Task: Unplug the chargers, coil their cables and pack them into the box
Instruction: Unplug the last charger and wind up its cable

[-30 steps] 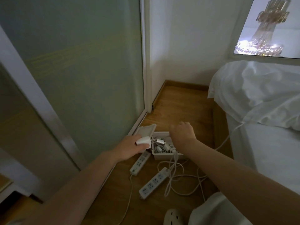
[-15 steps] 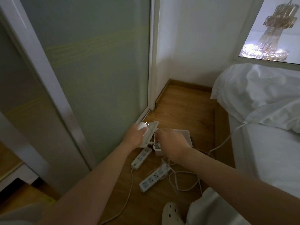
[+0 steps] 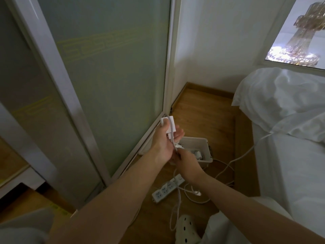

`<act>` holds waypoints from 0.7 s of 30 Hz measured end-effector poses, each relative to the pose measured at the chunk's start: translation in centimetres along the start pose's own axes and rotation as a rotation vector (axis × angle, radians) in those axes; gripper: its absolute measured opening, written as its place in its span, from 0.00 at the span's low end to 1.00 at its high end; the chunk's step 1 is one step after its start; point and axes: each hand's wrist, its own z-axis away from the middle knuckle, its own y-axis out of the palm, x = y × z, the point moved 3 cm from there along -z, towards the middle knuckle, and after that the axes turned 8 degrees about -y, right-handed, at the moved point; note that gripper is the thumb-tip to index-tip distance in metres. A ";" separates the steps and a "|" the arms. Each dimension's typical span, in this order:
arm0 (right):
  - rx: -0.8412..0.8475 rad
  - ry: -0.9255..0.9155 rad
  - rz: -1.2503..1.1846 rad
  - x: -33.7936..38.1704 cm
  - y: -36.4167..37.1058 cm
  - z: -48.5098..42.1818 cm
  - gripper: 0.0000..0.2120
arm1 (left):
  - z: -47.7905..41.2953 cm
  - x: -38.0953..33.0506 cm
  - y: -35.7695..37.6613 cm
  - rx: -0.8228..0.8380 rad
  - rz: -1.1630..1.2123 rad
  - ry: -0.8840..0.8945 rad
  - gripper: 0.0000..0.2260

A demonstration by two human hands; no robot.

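My left hand (image 3: 162, 143) grips a white charger brick (image 3: 168, 124) raised above the floor. The charger's white cable (image 3: 173, 141) runs down from the brick into my right hand (image 3: 186, 165), which pinches it just below the left hand. Behind both hands sits the white box (image 3: 204, 147) on the wooden floor, with other white chargers (image 3: 197, 153) lying inside. A white power strip (image 3: 168, 188) lies on the floor in front of the box, with loose white cable (image 3: 177, 203) trailing past it.
A frosted glass sliding door (image 3: 109, 81) fills the left side. A bed with white bedding (image 3: 288, 138) stands on the right, and a cable (image 3: 246, 152) runs up onto it. A white perforated shoe (image 3: 186, 229) is at the bottom. More cable loops (image 3: 195, 198) lie on the floor.
My left hand lifted the charger brick up and away from the box. My right hand left the box and took hold of the cable under it. The view tilted upward.
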 end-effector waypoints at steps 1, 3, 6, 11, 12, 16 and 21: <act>-0.014 0.005 -0.015 -0.1 -0.2 0.0 0.11 | 0.2 -0.1 0.0 0.004 -0.005 -0.018 0.10; -0.015 -0.041 0.015 -0.3 -0.4 0.1 0.08 | 0.3 -0.4 -0.4 0.033 -0.054 -0.074 0.14; 0.007 -0.098 0.083 -0.5 -0.3 0.0 0.08 | 0.2 -0.6 -1.0 0.131 -0.195 -0.162 0.14; 0.044 -0.118 0.126 -0.1 -0.5 -0.8 0.10 | 0.3 -1.3 -1.8 0.220 -0.342 -0.177 0.15; 0.040 -0.129 0.142 0.1 -0.6 -0.8 0.10 | 0.3 -1.6 -1.9 0.211 -0.354 -0.173 0.15; 0.009 -0.253 0.517 1.8 -1.4 -0.8 0.11 | 0.1 -2.9 -3.0 0.099 -0.454 -0.094 0.15; 0.000 -0.153 0.089 2.2 -1.0 -1.3 0.10 | -0.4 -4.0 -4.5 0.039 -0.500 -0.043 0.14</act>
